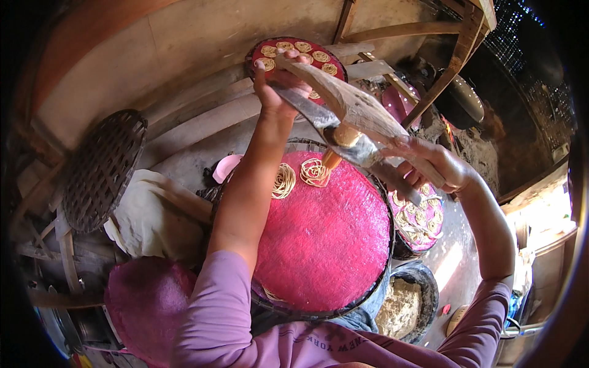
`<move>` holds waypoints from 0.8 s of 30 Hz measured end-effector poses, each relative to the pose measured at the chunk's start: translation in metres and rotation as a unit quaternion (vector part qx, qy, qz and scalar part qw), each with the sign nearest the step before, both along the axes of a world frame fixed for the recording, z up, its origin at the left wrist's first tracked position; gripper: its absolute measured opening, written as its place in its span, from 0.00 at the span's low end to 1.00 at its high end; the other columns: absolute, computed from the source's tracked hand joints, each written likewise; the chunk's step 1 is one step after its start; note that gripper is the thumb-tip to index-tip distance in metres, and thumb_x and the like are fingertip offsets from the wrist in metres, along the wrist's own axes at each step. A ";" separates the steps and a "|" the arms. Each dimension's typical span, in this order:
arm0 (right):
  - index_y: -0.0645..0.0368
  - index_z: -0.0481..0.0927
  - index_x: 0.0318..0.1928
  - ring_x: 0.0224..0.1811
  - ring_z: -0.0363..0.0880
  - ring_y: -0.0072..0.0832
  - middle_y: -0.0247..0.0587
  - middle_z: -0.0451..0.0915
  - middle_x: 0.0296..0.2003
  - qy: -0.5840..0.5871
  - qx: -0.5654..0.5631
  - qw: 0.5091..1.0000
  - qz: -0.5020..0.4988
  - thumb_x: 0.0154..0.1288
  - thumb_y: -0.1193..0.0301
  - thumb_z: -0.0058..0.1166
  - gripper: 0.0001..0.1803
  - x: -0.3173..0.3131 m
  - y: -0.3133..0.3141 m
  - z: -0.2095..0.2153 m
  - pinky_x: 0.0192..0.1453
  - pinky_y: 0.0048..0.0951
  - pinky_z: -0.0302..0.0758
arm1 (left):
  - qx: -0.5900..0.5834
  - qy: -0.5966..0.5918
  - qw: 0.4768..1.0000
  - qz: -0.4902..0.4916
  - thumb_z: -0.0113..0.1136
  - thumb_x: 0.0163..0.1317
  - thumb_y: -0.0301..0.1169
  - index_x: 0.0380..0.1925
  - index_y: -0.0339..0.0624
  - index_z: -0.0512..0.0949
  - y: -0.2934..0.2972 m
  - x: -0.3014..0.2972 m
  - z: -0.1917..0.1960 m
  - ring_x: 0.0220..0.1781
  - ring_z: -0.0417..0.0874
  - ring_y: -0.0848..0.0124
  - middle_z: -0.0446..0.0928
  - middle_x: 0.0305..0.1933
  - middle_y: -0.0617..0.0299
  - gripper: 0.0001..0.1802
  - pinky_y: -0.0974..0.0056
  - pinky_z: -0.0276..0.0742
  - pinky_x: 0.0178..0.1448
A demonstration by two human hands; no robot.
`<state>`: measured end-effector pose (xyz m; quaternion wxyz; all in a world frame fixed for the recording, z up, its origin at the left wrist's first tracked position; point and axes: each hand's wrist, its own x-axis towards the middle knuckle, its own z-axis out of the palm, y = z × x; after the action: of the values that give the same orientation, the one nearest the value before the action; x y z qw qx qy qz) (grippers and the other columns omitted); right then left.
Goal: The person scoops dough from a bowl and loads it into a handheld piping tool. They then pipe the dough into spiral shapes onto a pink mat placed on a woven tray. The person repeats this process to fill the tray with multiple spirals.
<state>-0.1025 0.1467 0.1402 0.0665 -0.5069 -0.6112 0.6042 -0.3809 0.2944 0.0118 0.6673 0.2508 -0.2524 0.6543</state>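
In both hands I hold a two-handled wooden hand press [350, 104] above a round tray covered in pink mesh [325, 245]. My left hand [283, 87] grips the far-left ends of its two bars, thumb apart from the fingers. At the opposite ends, my right hand [438, 165] has its fingers wrapped round the bars. A short round wooden plunger [346, 136] sits between the bars, and a yellowish cylinder [332, 161] points down below them. Under the press lie two noodle coils, one looped nest [315, 172] and another [283, 181] partly behind my left forearm.
A far red tray [336, 59] and a right-hand pink tray [434, 211] bear several noodle coils. Beside my right side stands a dark basin [432, 300] with pale dough [399, 306]. A woven basket [104, 172] leans at left, near a pale cloth-like sheet [153, 214].
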 end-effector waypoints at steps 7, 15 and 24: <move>0.59 0.68 0.65 0.45 0.80 0.40 0.65 0.73 0.50 0.006 0.029 1.000 0.000 0.67 0.36 0.37 0.42 -0.011 0.006 -0.024 0.44 0.35 0.79 | 0.013 0.029 0.999 0.002 0.61 0.57 0.53 0.43 0.48 0.74 0.007 -0.028 0.007 0.50 0.73 0.63 0.73 0.43 0.62 0.23 0.57 0.70 0.59; 0.66 0.72 0.60 0.33 0.81 0.31 0.53 0.80 0.39 0.008 0.012 0.999 -0.048 0.68 0.41 0.42 0.39 0.007 -0.006 -0.023 0.35 0.27 0.78 | -0.014 0.013 0.999 -0.027 0.56 0.60 0.55 0.41 0.48 0.75 0.001 0.007 -0.013 0.49 0.75 0.60 0.75 0.40 0.63 0.23 0.55 0.72 0.57; 0.70 0.79 0.40 0.24 0.74 0.20 0.37 0.76 0.24 0.067 0.123 0.989 -0.050 0.68 0.43 0.46 0.35 0.021 0.007 -0.063 0.25 0.23 0.70 | -0.206 0.443 0.871 0.061 0.28 0.66 0.65 0.60 0.44 0.71 0.001 0.002 -0.008 0.55 0.73 0.65 0.77 0.56 0.59 0.41 0.54 0.62 0.63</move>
<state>-0.0814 0.1533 0.0774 0.1995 -0.4832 -0.6489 0.5529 -0.3787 0.2951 0.0038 0.7046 0.3861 0.2255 0.5510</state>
